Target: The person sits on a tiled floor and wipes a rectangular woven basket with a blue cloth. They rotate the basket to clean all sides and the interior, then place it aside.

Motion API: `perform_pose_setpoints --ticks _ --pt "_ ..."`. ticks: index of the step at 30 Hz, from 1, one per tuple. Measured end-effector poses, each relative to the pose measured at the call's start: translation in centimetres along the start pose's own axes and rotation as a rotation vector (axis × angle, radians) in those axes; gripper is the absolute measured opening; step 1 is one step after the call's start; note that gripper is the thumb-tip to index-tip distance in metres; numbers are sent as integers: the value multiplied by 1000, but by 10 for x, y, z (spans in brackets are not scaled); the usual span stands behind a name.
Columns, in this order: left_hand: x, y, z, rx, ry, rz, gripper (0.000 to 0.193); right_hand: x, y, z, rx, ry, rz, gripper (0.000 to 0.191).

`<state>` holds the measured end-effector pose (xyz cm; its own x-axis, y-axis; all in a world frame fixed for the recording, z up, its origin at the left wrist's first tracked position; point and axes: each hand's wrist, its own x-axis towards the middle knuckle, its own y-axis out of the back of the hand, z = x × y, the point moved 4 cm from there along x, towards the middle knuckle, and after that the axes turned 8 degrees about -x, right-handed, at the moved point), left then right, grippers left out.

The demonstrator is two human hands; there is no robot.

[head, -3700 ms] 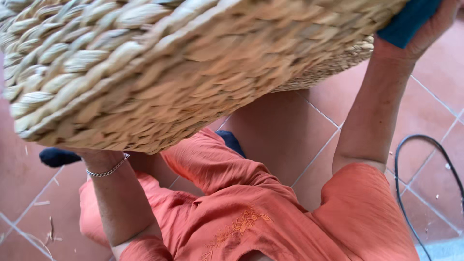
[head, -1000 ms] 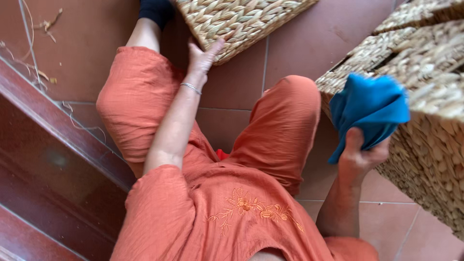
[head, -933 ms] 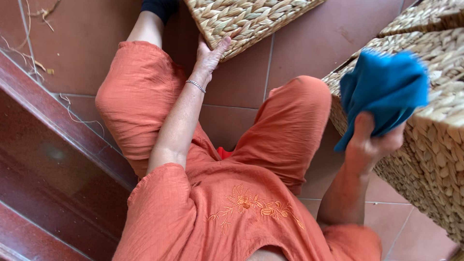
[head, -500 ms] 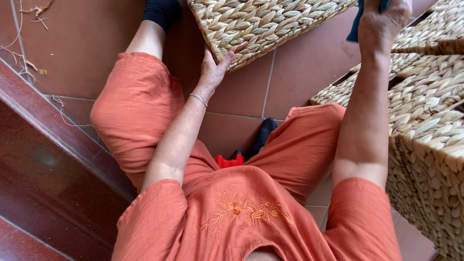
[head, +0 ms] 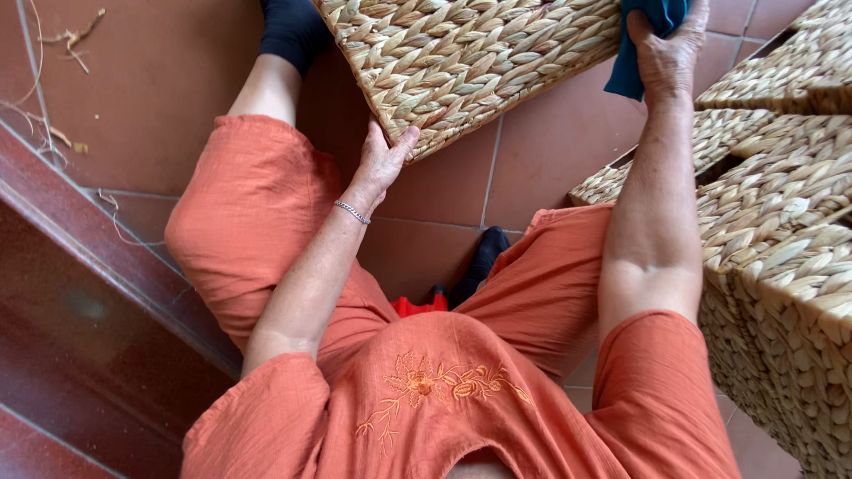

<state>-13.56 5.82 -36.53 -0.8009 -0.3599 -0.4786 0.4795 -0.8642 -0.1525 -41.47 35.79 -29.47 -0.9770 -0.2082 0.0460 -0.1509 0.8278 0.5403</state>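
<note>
I sit on a tiled floor in orange clothes. A woven wicker basket (head: 470,62) lies tilted in front of me at the top of the head view. My left hand (head: 382,160), with a thin bracelet on the wrist, grips the basket's lower corner. My right hand (head: 667,49) is raised at the top right and clutches a blue cloth (head: 641,44), which presses against the basket's right edge.
Several more woven baskets (head: 781,222) stand stacked along the right edge. A dark red step (head: 80,293) runs diagonally at the left. Dry fibre scraps (head: 62,40) lie on the terracotta tiles (head: 532,168). My feet wear dark socks (head: 293,31).
The big basket has gone from filling the view to lying on the floor ahead. Over the last second my right hand carried the blue cloth up from beside the stacked baskets to the basket's edge.
</note>
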Motion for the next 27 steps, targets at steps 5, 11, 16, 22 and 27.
perform_pose_setpoints --ticks 5,11,16,22,27 --pt "-43 26 -29 -98 90 -13 80 -34 12 10 -76 -32 -155 68" --pt "-62 57 -17 266 -271 49 73 -63 35 30 -80 -57 -250 57" --pt "-52 42 24 737 -771 303 41 -68 34 48 -94 -59 -252 58" --pt "1 -18 34 777 -880 26 9 -70 37 64 -148 -51 -250 53" --pt "32 -54 31 927 -1000 -26 13 -72 39 64 -247 75 -215 57"
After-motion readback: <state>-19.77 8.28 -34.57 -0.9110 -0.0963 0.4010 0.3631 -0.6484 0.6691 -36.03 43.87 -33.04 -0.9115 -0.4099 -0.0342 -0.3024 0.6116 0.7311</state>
